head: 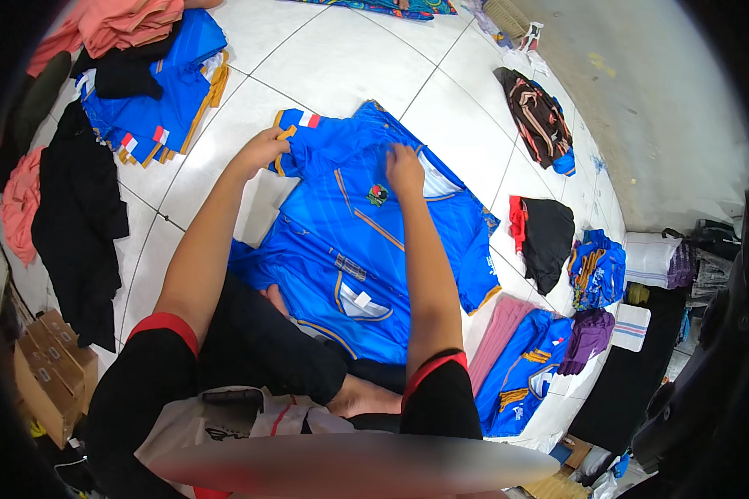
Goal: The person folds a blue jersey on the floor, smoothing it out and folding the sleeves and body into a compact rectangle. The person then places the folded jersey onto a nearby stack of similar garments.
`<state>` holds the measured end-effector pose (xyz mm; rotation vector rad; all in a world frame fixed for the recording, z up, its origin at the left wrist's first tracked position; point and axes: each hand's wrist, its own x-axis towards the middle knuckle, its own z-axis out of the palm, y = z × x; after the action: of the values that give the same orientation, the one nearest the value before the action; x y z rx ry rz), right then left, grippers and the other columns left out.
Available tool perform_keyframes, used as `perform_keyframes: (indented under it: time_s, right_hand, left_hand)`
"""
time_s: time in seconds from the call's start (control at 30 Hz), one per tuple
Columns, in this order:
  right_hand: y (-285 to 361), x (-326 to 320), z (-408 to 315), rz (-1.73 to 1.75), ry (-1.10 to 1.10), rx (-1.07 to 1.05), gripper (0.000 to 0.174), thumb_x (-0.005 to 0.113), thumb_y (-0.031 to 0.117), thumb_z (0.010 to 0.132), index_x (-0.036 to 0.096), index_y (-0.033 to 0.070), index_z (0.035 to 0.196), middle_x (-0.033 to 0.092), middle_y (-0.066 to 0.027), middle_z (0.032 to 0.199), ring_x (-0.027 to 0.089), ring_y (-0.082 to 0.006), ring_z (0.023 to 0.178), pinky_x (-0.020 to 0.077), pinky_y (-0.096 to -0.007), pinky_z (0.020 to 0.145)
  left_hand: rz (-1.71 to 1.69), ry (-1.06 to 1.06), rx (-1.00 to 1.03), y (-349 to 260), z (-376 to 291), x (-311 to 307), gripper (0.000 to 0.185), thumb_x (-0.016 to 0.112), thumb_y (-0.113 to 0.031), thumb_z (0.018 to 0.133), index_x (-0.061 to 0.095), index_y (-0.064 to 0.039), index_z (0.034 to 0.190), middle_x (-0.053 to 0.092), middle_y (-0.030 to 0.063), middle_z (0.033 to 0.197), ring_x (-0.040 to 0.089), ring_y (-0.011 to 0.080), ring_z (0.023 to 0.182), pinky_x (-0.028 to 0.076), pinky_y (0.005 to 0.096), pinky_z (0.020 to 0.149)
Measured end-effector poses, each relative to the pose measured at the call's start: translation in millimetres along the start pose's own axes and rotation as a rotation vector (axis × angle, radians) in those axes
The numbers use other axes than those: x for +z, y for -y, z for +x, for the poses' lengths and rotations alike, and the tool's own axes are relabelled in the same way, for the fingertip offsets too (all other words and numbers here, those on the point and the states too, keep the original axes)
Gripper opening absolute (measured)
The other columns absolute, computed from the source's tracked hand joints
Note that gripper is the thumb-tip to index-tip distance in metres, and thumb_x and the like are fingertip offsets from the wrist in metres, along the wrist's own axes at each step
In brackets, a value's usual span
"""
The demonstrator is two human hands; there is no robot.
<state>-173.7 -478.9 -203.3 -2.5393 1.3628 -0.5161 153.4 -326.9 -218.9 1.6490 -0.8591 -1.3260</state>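
Observation:
A blue jersey [374, 218] with orange trim and a round chest badge lies spread on the white tiled floor before me, its collar to the upper right. My left hand [263, 151] pinches the orange cuff of the sleeve that bears a red and white patch. Over the jersey's shoulder, beside the collar, is my right hand [404, 169], its fingers bent down at the blue cloth; whether it grips a fold is hard to see. Nearer my crossed legs, a second white-lined neck opening [362, 304] with a white tag shows in blue cloth.
Blue jerseys [143, 118] with black and salmon clothes lie at upper left, above black cloth [78, 231]. Cardboard boxes [53, 374] stand at lower left. To the right are a folded blue jersey [521, 374], pink cloth [496, 337], purple cloth [587, 343] and a black garment [546, 243].

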Motion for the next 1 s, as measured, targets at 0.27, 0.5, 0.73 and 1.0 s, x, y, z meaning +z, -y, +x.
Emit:
perform_keyframes:
  time_s: [0.27, 0.5, 0.73, 1.0]
  right_hand:
    - [17, 12, 79, -0.154, 0.366, 0.003, 0.028, 0.063, 0.027, 0.095, 0.068, 0.016, 0.12, 0.076, -0.0211, 0.105, 0.073, -0.0406, 0.099, 0.057, -0.0537, 0.087]
    - [11, 13, 75, 0.2, 0.266, 0.24, 0.027, 0.068, 0.024, 0.093, 0.067, 0.009, 0.115, 0.077, -0.0182, 0.097, 0.075, -0.0364, 0.093, 0.0579, -0.048, 0.083]
    - [17, 41, 51, 0.278, -0.007, 0.336, 0.028, 0.072, 0.027, 0.095, 0.065, 0.009, 0.116, 0.079, -0.0129, 0.093, 0.075, -0.0326, 0.088, 0.0574, -0.0448, 0.079]
    - [15, 44, 54, 0.274, -0.001, 0.4, 0.026, 0.07, 0.03, 0.097, 0.067, 0.014, 0.118, 0.079, -0.0094, 0.095, 0.076, -0.0308, 0.091, 0.057, -0.0454, 0.079]
  left_hand:
    - [-0.07, -0.127, -0.157, -25, -9, 16, 0.056, 0.081, -0.048, 0.089, 0.07, 0.0, 0.116, 0.072, 0.0048, 0.095, 0.067, 0.0145, 0.08, 0.054, 0.0311, 0.07]
    - [0.06, 0.017, 0.181, -22, -15, -3, 0.052, 0.084, -0.043, 0.086, 0.071, -0.002, 0.115, 0.069, 0.0009, 0.088, 0.063, 0.0099, 0.076, 0.051, 0.0293, 0.068]
    - [0.116, -0.089, -0.252, -18, -9, -2, 0.038, 0.082, -0.03, 0.091, 0.071, -0.003, 0.116, 0.07, 0.004, 0.095, 0.064, 0.0128, 0.077, 0.052, 0.0305, 0.07]
    - [0.345, 0.083, 0.291, -31, -19, -3, 0.039, 0.076, -0.041, 0.088, 0.068, -0.006, 0.101, 0.067, 0.0142, 0.089, 0.066, 0.0227, 0.081, 0.052, 0.0355, 0.075]
